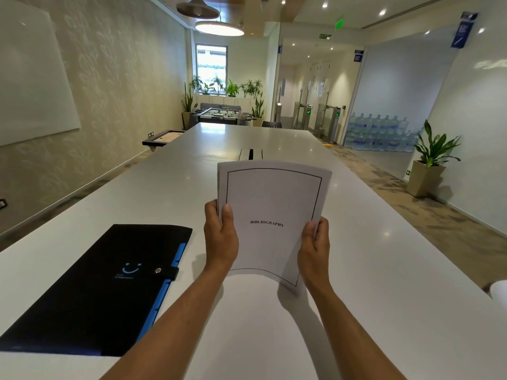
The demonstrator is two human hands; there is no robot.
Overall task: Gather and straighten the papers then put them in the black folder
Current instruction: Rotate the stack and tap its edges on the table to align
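Observation:
A stack of white papers [270,198] stands upright above the table, its top sheet printed with a black border and the word BIBLIOGRAPHY. My left hand [220,237] grips the stack's left edge, thumb on the front. My right hand [315,248] grips the right edge lower down. The stack's bottom edge hangs just over the table. The black folder [96,294] lies flat to the left, closed by a snap strap, with blue tabs along its right side and a blue smile logo.
The long white table [356,270] runs far ahead, with a cable slot [251,154] behind the papers. A white object [500,292] pokes in at the right edge. A potted plant [430,160] and stacked water bottles [378,131] stand off to the right.

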